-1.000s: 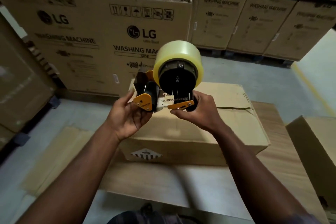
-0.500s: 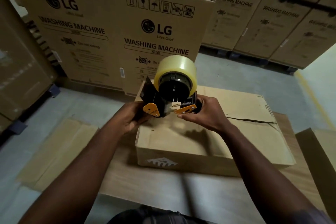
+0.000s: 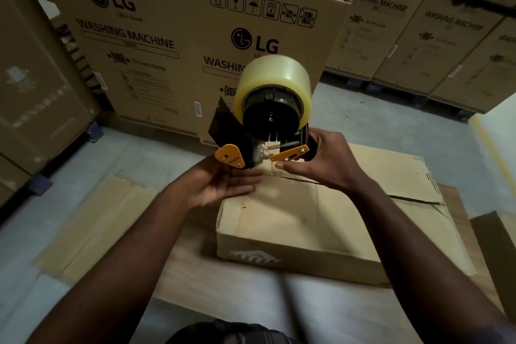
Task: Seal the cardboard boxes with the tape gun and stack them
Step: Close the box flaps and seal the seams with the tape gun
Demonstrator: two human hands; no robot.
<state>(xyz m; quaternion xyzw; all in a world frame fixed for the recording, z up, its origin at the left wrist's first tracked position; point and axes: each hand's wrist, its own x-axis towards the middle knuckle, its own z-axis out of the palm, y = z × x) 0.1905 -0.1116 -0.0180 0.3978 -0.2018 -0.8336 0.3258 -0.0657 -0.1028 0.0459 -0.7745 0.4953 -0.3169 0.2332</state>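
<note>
Tape gun: the tape gun [image 3: 265, 131] is held in the air over the left end of the cardboard box [image 3: 321, 220], with its roll on top and its nose pointing down.
Right hand: the right hand [image 3: 326, 162] is curled round the handle at the rear.
Left hand: the left hand [image 3: 223, 184] is palm up with straight fingers under the nose. Contact cannot be told.
Box: it sits on the worktop [image 3: 251, 290] with its flaps closed and no tape visible.
Seam [image 3: 405, 198]: its long axis runs from below the gun out to the right.
Next move, judged: lower the nose and pull rightward.
Appearance: black frame, 2 orange plates and a nearly full clear roll [image 3: 275, 81].
</note>
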